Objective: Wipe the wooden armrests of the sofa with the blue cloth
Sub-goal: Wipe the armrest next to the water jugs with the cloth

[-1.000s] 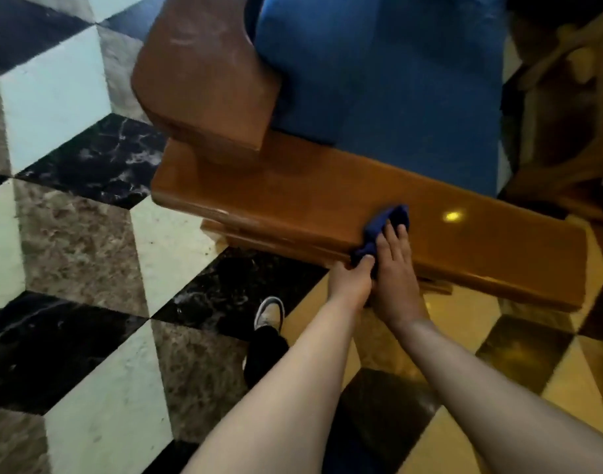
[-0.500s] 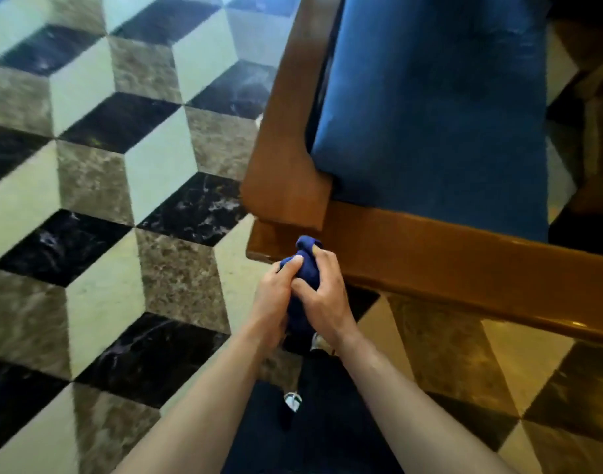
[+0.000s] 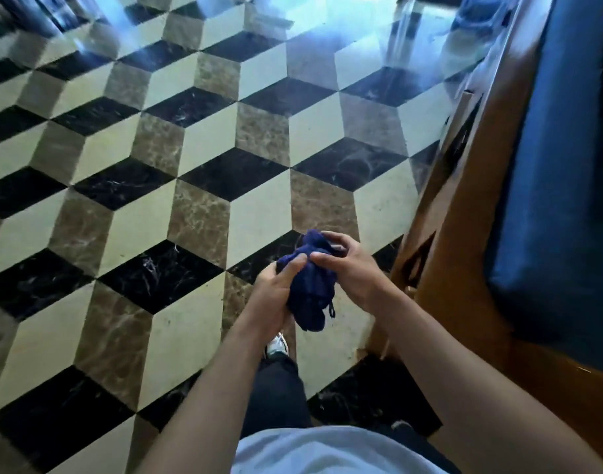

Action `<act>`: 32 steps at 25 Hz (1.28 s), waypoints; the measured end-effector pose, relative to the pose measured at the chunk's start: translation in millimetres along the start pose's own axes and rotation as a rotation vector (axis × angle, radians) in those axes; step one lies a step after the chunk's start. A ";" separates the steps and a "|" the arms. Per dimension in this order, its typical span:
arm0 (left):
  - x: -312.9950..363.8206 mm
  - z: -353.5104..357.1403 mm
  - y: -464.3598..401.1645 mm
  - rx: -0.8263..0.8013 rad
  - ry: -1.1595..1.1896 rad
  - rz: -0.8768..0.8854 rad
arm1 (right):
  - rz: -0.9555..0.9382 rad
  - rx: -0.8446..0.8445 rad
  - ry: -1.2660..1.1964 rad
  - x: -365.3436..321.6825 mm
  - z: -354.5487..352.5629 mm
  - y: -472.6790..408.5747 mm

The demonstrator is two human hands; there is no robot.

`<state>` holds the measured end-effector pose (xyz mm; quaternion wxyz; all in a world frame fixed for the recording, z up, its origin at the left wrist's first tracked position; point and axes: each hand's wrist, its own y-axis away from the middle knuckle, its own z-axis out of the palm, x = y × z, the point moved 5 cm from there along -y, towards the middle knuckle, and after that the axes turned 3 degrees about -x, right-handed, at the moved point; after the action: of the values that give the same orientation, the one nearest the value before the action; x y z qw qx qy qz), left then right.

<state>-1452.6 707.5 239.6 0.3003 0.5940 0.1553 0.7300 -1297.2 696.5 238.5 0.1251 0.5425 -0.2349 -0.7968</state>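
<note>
The blue cloth (image 3: 310, 289) is bunched up in the air above the floor, held between both hands. My left hand (image 3: 272, 295) grips its left side and my right hand (image 3: 348, 268) closes over its top right. The sofa stands to the right: a glossy wooden armrest (image 3: 464, 213) runs from the top right down toward me, with the blue seat cushion (image 3: 553, 186) beyond it. Both hands are clear of the wood, a short way to its left.
A cube-pattern marble floor (image 3: 204, 186) in black, cream and brown fills the left and middle. My dark trouser leg and a white shoe (image 3: 276, 345) are below the hands. The sofa's wooden front rail (image 3: 567, 374) crosses the lower right.
The hands have lifted the cloth off the sofa's wood and now bunch it together in the air. The view has swung left, so the sofa sits at the right edge.
</note>
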 end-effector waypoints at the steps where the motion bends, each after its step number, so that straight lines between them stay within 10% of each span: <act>1: 21.3 -14.4 -19.9 -0.048 -0.011 -0.009 | -0.039 0.020 -0.040 -16.7 11.2 -21.6; 9: 172.6 -32.1 -153.4 -0.249 -0.014 0.010 | -0.146 0.198 -0.440 -113.1 52.6 -152.5; 14: 223.9 15.7 -259.1 -0.318 -0.039 -0.010 | 0.117 0.273 -0.176 -145.8 28.7 -238.9; 27: 415.3 203.1 -584.3 -0.244 -0.458 0.164 | -0.357 0.518 0.007 -416.6 -129.9 -513.7; 32: 468.5 294.5 -719.6 -0.400 -0.255 0.003 | -0.406 0.778 0.051 -494.3 -198.2 -622.3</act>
<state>-1040.5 1516.2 254.8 0.4281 0.6105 -0.0324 0.6656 -891.7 1407.8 259.6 -0.2420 0.6038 -0.4029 -0.6439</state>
